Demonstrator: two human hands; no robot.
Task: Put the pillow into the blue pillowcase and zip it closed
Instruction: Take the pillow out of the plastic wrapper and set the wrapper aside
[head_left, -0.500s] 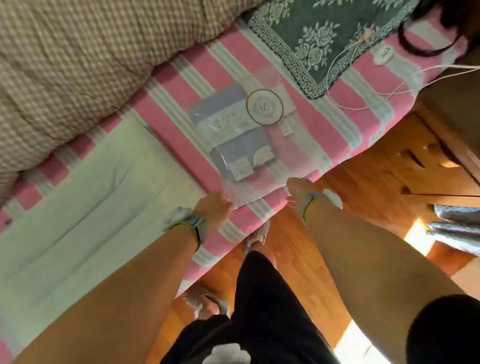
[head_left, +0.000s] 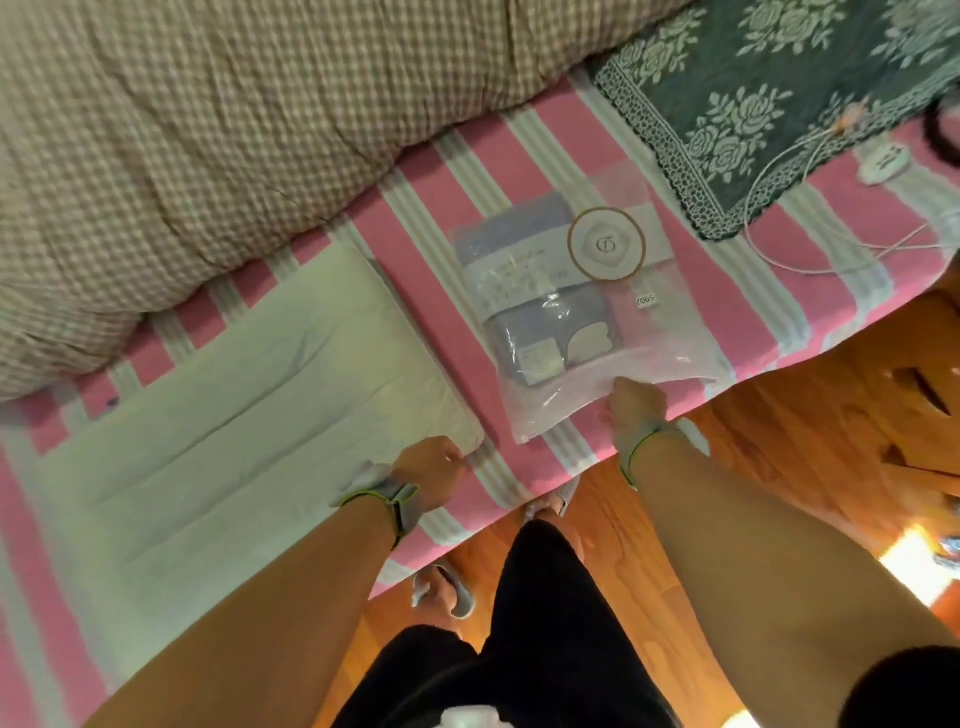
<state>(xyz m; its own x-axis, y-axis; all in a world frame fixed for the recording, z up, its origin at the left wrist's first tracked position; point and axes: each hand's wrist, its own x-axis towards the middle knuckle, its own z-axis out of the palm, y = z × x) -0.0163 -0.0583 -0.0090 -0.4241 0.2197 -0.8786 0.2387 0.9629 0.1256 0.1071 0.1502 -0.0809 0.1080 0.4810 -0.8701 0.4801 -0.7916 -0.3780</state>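
Standing: a person faces the edge of a bed (head_left: 415, 223), looking down at both bare forearms, each with a grey wristband.
Bed cover: pink with pale stripes, running to the near edge above a wooden floor (head_left: 810, 467).
Blue pillowcase: folded (head_left: 540, 312) and sealed inside a clear plastic packet (head_left: 597, 322) lying flat on the bed near its edge, with a round paper label and a small numbered sticker on top.
Pillow: a pale, flat, cream pillow (head_left: 234, 415) lies on the bed to the left of the packet, close beside it but apart, a pink stripe showing between them.
Right hand: the right hand (head_left: 636, 405) rests at the near edge of the packet, fingers curled down onto the plastic and seemingly pinching that edge; the fingertips are hidden under the hand, so the exact hold cannot be told.
Left hand: the left hand (head_left: 431, 465) sits at the near right corner of the pillow, fingers bent loosely; whether it grips the corner or only touches it cannot be told.
Quilt: a beige checked quilt (head_left: 208, 130) is bunched along the far side of the bed.
Green cloth: a dark green cloth with white roses and a lace border (head_left: 779, 93) lies at the far right, white cables (head_left: 810, 260) trailing beside it.
Feet: grey slippers (head_left: 447, 587) on the floor below.
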